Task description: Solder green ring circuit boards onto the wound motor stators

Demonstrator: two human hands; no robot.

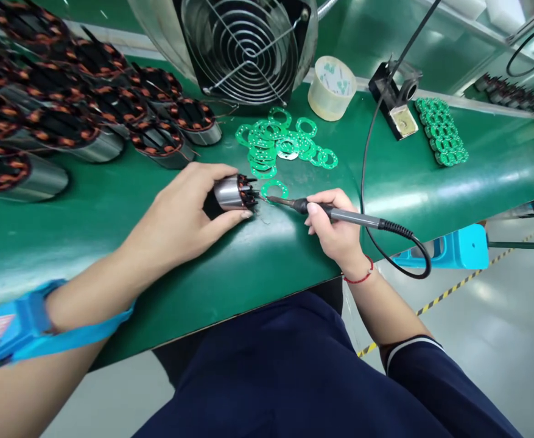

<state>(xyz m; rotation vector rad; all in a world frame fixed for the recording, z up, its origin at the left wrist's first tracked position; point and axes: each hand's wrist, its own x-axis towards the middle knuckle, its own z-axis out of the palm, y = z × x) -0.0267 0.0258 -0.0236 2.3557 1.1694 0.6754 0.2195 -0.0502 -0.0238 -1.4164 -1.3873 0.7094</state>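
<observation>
My left hand is wrapped round a motor stator, a silver cylinder lying on its side with dark prongs and copper windings facing right. In my right hand is a soldering iron, held like a pen. Its tip points left and meets or nearly meets the stator's wire end; contact is too small to tell. Just behind the tip lies a green ring-shaped circuit board. Farther back, several more ring boards are heaped loosely on the green bench.
Several upright stators crowd the left. At the back stand a fan, a tape roll and an iron stand. A block of joined ring boards lies right. The iron's cable loops beside my right hand.
</observation>
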